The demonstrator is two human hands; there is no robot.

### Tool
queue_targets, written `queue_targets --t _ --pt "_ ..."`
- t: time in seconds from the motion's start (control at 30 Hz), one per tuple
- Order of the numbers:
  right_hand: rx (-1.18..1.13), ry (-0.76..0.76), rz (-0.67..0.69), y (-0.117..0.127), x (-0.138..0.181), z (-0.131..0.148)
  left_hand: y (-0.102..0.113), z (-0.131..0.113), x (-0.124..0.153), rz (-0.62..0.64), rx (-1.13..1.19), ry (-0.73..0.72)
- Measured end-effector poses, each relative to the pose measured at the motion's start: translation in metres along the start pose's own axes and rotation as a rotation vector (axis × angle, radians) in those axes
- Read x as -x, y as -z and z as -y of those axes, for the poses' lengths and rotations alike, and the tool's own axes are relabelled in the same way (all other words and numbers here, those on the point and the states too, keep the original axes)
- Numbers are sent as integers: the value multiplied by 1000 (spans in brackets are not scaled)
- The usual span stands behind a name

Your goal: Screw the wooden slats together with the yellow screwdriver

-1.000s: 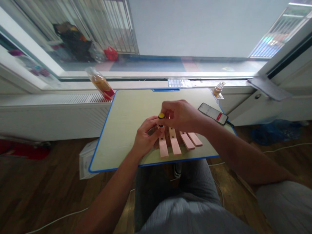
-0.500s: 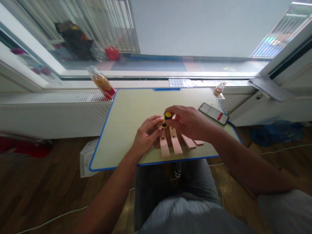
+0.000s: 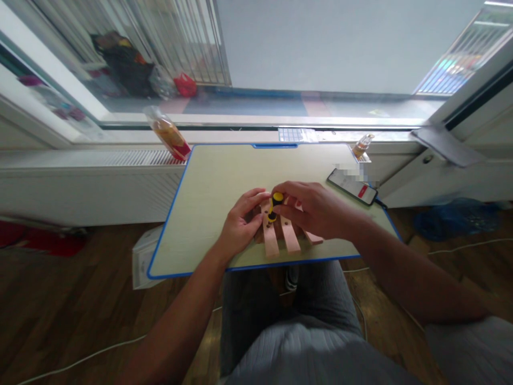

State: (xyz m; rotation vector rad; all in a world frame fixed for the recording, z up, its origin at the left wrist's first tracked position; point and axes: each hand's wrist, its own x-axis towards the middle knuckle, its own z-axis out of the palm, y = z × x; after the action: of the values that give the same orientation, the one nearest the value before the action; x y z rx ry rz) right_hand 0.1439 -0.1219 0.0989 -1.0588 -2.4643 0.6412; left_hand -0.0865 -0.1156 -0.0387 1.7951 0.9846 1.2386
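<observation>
A short yellow-and-black screwdriver is pinched between the thumb and fingers of my right hand. It stands nearly upright, its lower end at a dark hole in the leftmost pale wooden slat. My left hand grips the left side of the wooden piece, thumb near the screwdriver and fingers along the far edge. Another slat lies to the right, and a third slat is partly covered by my right hand. Darker wood shows beneath the slats.
The blue-edged table carries a phone with a cable at its right. Beyond the edge are a tilted drink bottle at left and a small bottle at right. A window and radiator stand behind.
My right hand and the screwdriver have moved slightly down toward me, from the slat's far end to its nearer hole. My left hand stays at the wooden piece's left side.
</observation>
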Motion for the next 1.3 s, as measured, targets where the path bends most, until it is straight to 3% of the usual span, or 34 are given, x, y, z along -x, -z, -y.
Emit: queue_targets --t 0.37,0.6,0.77,0.93,1.17,1.3 --pt "40 22 34 1 -4 -1 0 4 1 -19 -4 6" --pt "199 14 73 1 -9 8 -2 1 1 -36 -19 -14" --pt "304 -33 10 -12 -19 16 -3 0 3 -60 -16 -41" --pt "359 -121 -78 -21 -22 12 2 -7 8 -11 162 78" --pt "298 -194 -130 -25 -14 8 0 -18 11 -15 154 51" --pt "157 -125 -129 -22 -6 4 -1 -14 11 -33 146 44"
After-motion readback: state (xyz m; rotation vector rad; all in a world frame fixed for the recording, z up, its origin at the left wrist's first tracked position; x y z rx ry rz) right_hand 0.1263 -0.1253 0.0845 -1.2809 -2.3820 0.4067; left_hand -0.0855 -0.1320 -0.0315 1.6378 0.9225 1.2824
